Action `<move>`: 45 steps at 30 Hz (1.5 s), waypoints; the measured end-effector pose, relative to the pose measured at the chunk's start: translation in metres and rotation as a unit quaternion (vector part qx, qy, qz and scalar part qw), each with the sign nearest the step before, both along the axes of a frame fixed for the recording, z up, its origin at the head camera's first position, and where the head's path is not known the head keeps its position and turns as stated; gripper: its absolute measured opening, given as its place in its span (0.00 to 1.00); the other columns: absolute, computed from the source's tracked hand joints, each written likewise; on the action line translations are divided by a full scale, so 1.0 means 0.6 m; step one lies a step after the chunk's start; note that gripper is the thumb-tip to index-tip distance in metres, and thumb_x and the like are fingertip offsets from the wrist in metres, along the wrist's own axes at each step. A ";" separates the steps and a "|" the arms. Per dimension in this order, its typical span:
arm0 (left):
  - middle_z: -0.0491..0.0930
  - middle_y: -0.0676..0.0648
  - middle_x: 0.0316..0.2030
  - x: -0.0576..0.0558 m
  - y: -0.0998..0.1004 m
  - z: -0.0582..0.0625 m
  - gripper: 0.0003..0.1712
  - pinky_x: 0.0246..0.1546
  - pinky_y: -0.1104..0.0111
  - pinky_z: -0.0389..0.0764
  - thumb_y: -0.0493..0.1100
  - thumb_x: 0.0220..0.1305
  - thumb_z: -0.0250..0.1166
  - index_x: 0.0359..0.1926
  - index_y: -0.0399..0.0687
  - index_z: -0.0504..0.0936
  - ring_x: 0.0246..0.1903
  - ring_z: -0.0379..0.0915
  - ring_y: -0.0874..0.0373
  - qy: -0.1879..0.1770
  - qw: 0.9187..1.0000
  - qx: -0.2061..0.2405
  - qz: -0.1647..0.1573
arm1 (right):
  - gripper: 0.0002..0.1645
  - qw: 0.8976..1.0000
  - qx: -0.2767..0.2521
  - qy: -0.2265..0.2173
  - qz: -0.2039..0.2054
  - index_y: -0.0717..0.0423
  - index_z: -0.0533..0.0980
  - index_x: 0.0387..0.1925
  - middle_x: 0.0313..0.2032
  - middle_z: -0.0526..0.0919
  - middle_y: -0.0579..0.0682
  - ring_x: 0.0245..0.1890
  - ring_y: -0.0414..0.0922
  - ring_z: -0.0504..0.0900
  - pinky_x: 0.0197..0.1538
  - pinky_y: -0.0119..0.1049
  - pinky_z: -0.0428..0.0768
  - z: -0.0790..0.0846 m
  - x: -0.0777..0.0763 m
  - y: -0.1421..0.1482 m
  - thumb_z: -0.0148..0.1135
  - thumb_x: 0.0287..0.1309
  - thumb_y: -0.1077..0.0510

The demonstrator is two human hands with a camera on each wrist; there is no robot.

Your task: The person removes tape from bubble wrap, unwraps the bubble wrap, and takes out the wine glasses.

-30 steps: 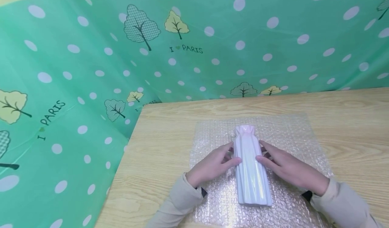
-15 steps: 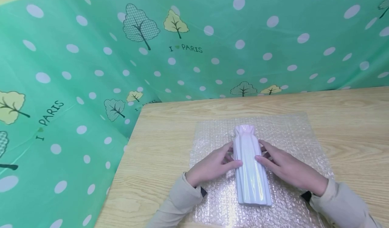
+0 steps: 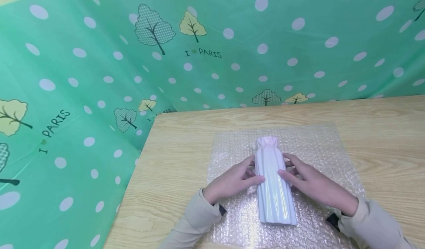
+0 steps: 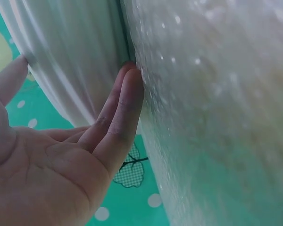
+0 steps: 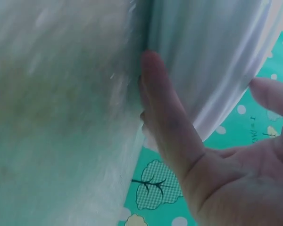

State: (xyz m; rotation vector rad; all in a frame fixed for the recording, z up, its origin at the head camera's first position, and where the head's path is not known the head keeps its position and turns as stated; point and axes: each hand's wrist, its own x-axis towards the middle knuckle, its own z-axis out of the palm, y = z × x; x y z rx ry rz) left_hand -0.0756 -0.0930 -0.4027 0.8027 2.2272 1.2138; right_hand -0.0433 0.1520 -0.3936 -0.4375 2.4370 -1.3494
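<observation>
A glossy ribbed vase (image 3: 273, 190), pale blue with a pinkish neck, lies on its side on a sheet of bubble wrap (image 3: 318, 142). Its neck points to the far side of the table. My left hand (image 3: 232, 179) holds its left side, thumb on top and fingers low along the flank. From the right, my right hand (image 3: 313, 180) holds it the same way. In the left wrist view, the fingertips (image 4: 132, 84) lie between the vase (image 4: 70, 52) and the bubble wrap (image 4: 217, 94). The right wrist view has the index finger (image 5: 165, 99) against the vase (image 5: 203, 56).
The bubble wrap lies flat on a light wooden table (image 3: 172, 149) and reaches past the vase on all visible sides. A green polka-dot cloth (image 3: 212, 72) with tree prints hangs behind the table and along its left. Dark bands show at both sleeve cuffs.
The right thumb has shifted slightly left on the vase, and the right wrist has turned a little. The vase and left hand stay almost still.
</observation>
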 end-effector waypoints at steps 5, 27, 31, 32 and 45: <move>0.75 0.52 0.48 0.000 0.001 0.001 0.42 0.36 0.73 0.79 0.59 0.62 0.55 0.71 0.66 0.42 0.39 0.75 0.65 -0.007 1.000 0.011 -0.004 | 0.40 1.000 0.000 -0.020 -0.016 0.56 0.52 0.67 0.48 0.77 0.57 0.48 0.50 0.77 0.46 0.43 0.79 0.006 0.001 -0.003 0.48 0.63 0.39; 0.73 0.46 0.52 0.012 0.011 0.009 0.44 0.35 0.57 0.82 0.40 0.59 0.63 0.70 0.57 0.49 0.38 0.79 0.55 -0.195 0.967 0.153 0.053 | 0.36 0.998 -0.021 -0.045 -0.032 0.58 0.54 0.65 0.47 0.77 0.58 0.46 0.50 0.77 0.44 0.43 0.80 0.013 0.002 -0.008 0.49 0.64 0.43; 0.67 0.45 0.58 0.014 0.012 0.014 0.44 0.35 0.54 0.82 0.37 0.57 0.65 0.69 0.51 0.51 0.39 0.79 0.52 -0.235 0.952 0.176 0.087 | 0.36 0.998 -0.020 -0.043 -0.032 0.57 0.54 0.65 0.47 0.77 0.58 0.47 0.51 0.77 0.44 0.43 0.80 0.012 0.001 -0.007 0.49 0.64 0.42; 0.65 0.45 0.59 0.014 0.012 0.014 0.44 0.34 0.54 0.82 0.37 0.56 0.65 0.69 0.50 0.51 0.39 0.79 0.52 -0.238 0.950 0.178 0.091 | 0.37 0.998 -0.020 -0.044 -0.032 0.57 0.54 0.65 0.48 0.77 0.58 0.47 0.51 0.77 0.44 0.43 0.80 0.012 0.001 -0.007 0.49 0.64 0.42; 0.65 0.42 0.58 0.013 0.013 0.014 0.44 0.33 0.51 0.81 0.33 0.53 0.67 0.67 0.49 0.55 0.40 0.78 0.48 -0.257 0.938 0.200 0.121 | 0.38 0.997 -0.048 -0.050 -0.036 0.56 0.53 0.66 0.52 0.73 0.62 0.47 0.52 0.77 0.42 0.40 0.81 0.015 0.002 -0.007 0.52 0.63 0.43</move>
